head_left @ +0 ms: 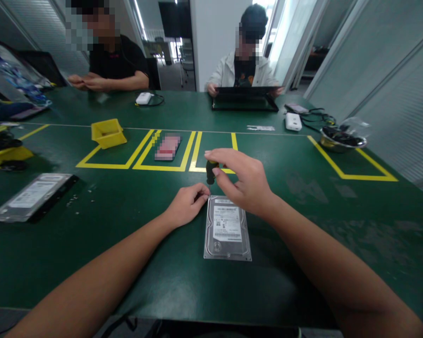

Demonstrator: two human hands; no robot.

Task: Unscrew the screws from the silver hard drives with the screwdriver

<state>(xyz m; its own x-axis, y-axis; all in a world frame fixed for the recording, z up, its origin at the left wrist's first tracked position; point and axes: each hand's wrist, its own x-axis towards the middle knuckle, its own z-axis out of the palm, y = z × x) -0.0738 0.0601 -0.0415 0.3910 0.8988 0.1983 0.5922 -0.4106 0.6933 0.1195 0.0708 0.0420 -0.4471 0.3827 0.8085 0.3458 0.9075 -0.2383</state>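
Note:
A silver hard drive with a white label (227, 230) lies flat on the green table (155, 281). Over its far end, my right hand (245, 180) grips the dark handle of a screwdriver (210, 172), which stands upright with its shaft pointing down at the drive's far left corner. My left hand (187, 204) is at that same corner, thumb and forefinger pinched together by the screwdriver's tip. Whatever lies between those fingertips is too small to make out.
Another hard drive (31, 195) lies at the left. Beyond are a yellow bin (108, 133), a phone (168, 147), yellow tape outlines and a metal bowl (342, 140) of dark parts. Two people sit opposite, one holding a black frame (246, 99).

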